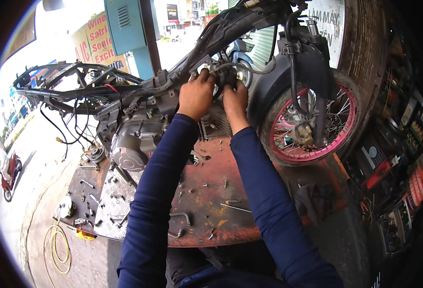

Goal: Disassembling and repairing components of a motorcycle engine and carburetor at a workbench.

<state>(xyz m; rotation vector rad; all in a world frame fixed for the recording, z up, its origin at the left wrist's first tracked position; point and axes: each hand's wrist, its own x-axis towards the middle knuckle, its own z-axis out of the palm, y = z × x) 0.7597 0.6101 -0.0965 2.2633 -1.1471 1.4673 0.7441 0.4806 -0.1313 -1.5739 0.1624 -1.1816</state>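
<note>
A stripped motorcycle stands on a low work stand, its dark frame (173, 77) and grey engine (137, 144) exposed. Both arms reach forward to a dark engine part with a hose (227, 74), just under the frame's main tube. My left hand (197, 96) grips its left side, fingers curled over and their tips partly hidden. On the other side my right hand (235, 102) closes around the same part, with the thumb toward the middle. A black rubber hose (259, 71) curves off to the right. The part's exact kind cannot be made out.
The red worn stand top (206, 211) carries loose bolts, a screwdriver (235, 207) and a bent metal bar (180, 218). More small parts lie on a metal plate (115, 201) at left. The pink-rimmed front wheel (312, 125) is at right, beside tool storage (389, 168). A yellow hose (58, 247) lies on the ground.
</note>
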